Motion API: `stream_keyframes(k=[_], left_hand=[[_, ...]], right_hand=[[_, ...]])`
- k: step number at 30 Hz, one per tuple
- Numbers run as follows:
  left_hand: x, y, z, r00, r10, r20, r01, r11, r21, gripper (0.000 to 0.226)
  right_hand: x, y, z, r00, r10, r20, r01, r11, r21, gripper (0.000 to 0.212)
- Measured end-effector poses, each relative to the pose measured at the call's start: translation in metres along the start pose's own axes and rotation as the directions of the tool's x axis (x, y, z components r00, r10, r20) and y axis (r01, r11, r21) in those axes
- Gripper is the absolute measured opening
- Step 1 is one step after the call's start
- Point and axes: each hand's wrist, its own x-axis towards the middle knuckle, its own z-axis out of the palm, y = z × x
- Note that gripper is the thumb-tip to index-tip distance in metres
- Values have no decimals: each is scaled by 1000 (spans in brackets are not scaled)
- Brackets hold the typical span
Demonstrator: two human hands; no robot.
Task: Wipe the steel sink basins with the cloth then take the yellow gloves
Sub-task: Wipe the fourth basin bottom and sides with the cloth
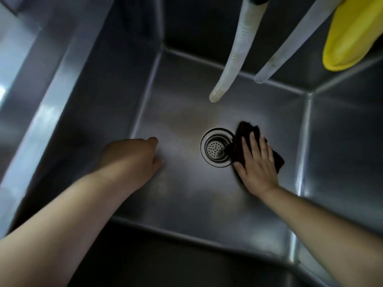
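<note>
Steel on every side: the view looks straight down into a deep sink basin (207, 204), its floor bare apart from the round drain strainer (216, 147) set a little right of the middle. The right hand (257, 164) lies flat on a dark cloth (246, 129), fingers straight and spread, palm pressing the fabric to the floor just right of the drain, with one edge of the cloth overlapping the strainer's rim. Pressing with an open palm rather than bunching the cloth likely gives the widest contact for wiping, so the wiping step seems to be in hand here. The left hand (134, 160) sits over the left part of the floor with its fingers curled under and nothing in them; whether its knuckles rest on the steel as a brace I cannot tell. Two pale hoses, a white hose (236, 50) and a grey hose (298, 40), hang down from the far edge into the basin, their ends well above the floor. At the far right corner a yellow glove (350, 36) hangs over the rim, well apart from both hands and untouched; only that much of the gloves shows. A steel divider wall (62, 79) rises on the left, and past it only a sliver of more steel is visible, too little to judge.
</note>
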Motion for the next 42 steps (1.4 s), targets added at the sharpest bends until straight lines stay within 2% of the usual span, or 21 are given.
stream_keyframes(k=[3,8,14,21,27,31,34,37,39,42], left_hand=[[1,0,1,999,-13,34,12,999,35,33],[0,-3,-4,991,-120,64,116,991,69,5],[0,-2,-7,989,-141,37,139,990,31,8],[-1,-1,-8,989,-150,8,150,988,-40,4],[5,-3,-2,988,-125,-87,114,986,-123,43],[8,-3,0,989,-125,-78,118,989,-93,36],[7,-3,2,988,-113,-101,107,993,-58,32],[6,-3,6,987,-114,-110,108,992,-58,34],[6,-1,10,991,-81,-106,71,993,-93,38],[5,3,16,993,75,-91,-87,987,-135,42]], right_hand=[[-42,-13,8,995,-100,16,101,994,-45,79],[-76,-59,18,943,-328,53,331,941,-64,80],[-49,-123,16,879,-476,-3,476,879,35,76],[43,-179,2,915,-401,-54,404,908,109,69],[136,-185,-19,949,-296,-106,308,943,122,67],[185,-182,-32,965,-235,-118,249,961,124,67],[212,-179,-38,985,-125,-119,139,982,126,68],[222,-172,-39,990,-71,-122,87,987,134,67],[224,-159,-38,989,-76,-125,94,986,139,66],[214,-121,-34,989,-50,-141,68,990,127,68]])
